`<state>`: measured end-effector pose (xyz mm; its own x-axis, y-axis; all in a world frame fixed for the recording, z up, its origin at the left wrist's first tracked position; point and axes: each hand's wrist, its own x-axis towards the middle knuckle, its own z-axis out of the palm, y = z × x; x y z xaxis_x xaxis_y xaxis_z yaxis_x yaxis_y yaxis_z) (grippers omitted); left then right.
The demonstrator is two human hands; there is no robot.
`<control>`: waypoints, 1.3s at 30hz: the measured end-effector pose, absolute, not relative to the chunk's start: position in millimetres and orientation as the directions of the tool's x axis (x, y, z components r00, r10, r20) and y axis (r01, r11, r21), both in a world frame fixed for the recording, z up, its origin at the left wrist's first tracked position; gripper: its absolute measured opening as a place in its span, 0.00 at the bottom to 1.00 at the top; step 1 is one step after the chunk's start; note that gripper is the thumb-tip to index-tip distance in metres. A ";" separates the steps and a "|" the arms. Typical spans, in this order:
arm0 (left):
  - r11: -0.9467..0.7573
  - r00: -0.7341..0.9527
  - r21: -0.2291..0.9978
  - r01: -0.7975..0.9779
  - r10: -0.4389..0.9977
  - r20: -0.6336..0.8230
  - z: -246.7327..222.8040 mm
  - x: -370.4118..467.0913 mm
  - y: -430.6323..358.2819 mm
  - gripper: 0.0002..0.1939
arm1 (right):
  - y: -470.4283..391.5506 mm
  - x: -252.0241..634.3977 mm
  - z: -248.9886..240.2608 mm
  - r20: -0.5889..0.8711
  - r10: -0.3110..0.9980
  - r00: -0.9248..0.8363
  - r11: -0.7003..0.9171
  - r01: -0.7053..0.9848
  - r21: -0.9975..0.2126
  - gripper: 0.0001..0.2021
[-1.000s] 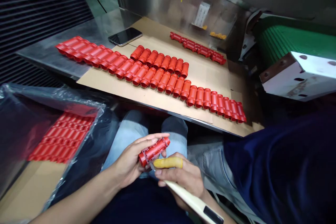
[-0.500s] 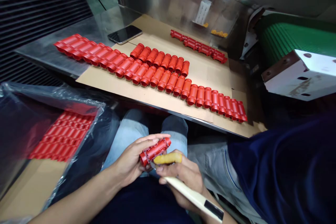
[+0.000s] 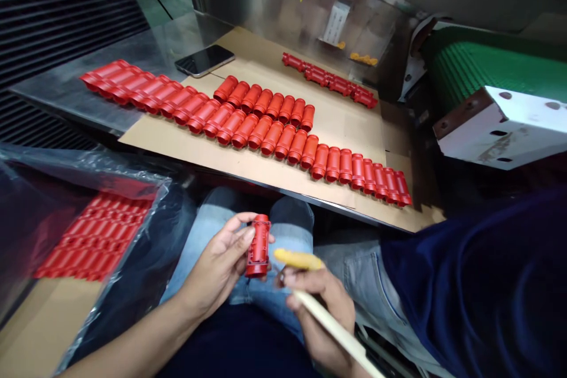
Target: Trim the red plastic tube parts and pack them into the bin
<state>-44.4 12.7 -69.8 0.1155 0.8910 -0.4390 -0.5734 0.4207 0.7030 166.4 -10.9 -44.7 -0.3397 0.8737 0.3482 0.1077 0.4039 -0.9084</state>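
Note:
My left hand (image 3: pixel 228 254) is closed around a red plastic tubular part (image 3: pixel 259 245), held nearly upright above my lap, its ribbed, slotted side showing. My right hand (image 3: pixel 321 301) grips a knife with a long cream handle (image 3: pixel 332 325); its tip is blurred near the fingers. A yellow finger cover (image 3: pixel 297 259) is on the right index finger. A small gap separates the right hand from the red part.
Long rows of similar red parts (image 3: pixel 243 131) lie on cardboard (image 3: pixel 186 147) over a metal table, beside a phone (image 3: pixel 204 61). A plastic-lined box (image 3: pixel 162 195) at left holds more. A white bracket (image 3: pixel 500 130) juts in at right, near another person's dark sleeve (image 3: pixel 478 271).
My left hand has turned the red part from slanted to nearly upright. My right hand with the knife has moved off the part, to the right.

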 end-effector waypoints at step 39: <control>-0.102 -0.209 0.980 -0.169 0.976 0.066 -82.3 -52.1 0.8 0.10 | -9.0 163.0 -64.2 0.369 0.906 -0.206 0.414 0.263 -0.871 0.10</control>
